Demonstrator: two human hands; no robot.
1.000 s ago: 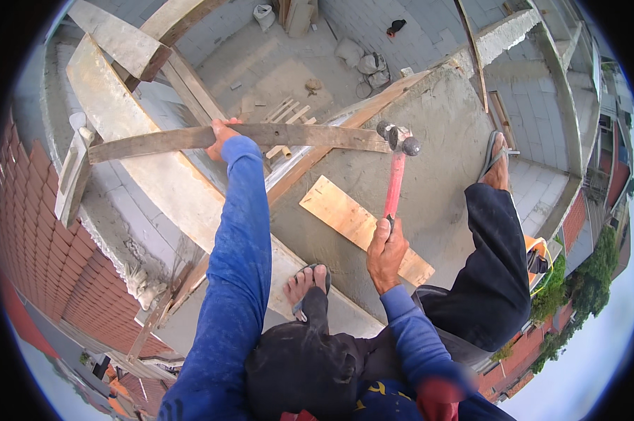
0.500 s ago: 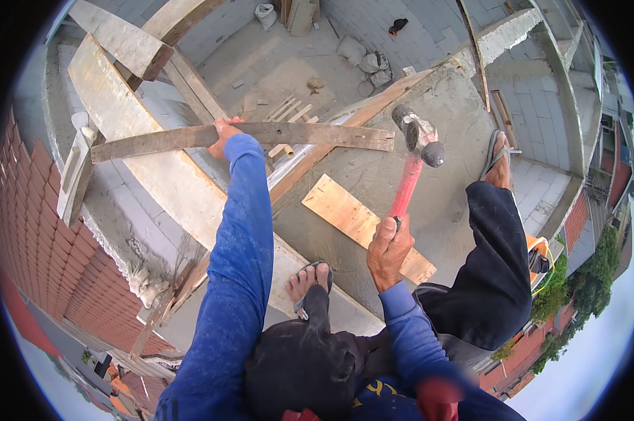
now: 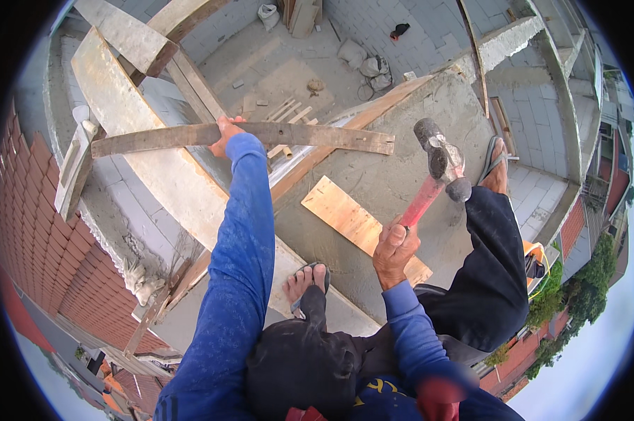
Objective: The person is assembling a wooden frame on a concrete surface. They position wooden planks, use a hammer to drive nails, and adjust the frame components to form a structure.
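My left hand [image 3: 227, 136] reaches forward and is closed around the middle of a long, weathered wooden batten [image 3: 324, 136]. The batten lies crosswise from the left edge formwork to above the wet-looking concrete. In my right hand [image 3: 395, 254] is a hammer [image 3: 424, 201] with a red handle and a grey, worn metal head. Its head is raised and tilts away to the right, apart from the batten. Below the hammer a short piece of plywood [image 3: 345, 213] lies on the concrete slab [image 3: 380, 172], its near end partly behind my right hand.
A long pale board [image 3: 145, 137] runs along the left, with timber beams [image 3: 131, 35] behind it. Beyond the slab's edge is a drop to a lower floor [image 3: 261, 59] with wood strips and sacks. Tiled roofs [image 3: 43, 238] lie below left. My sandalled feet straddle the slab.
The hammer has swung to the right and tilted over further, with its head farther from the batten. My right hand has shifted slightly right. My left hand and the batten stay put.
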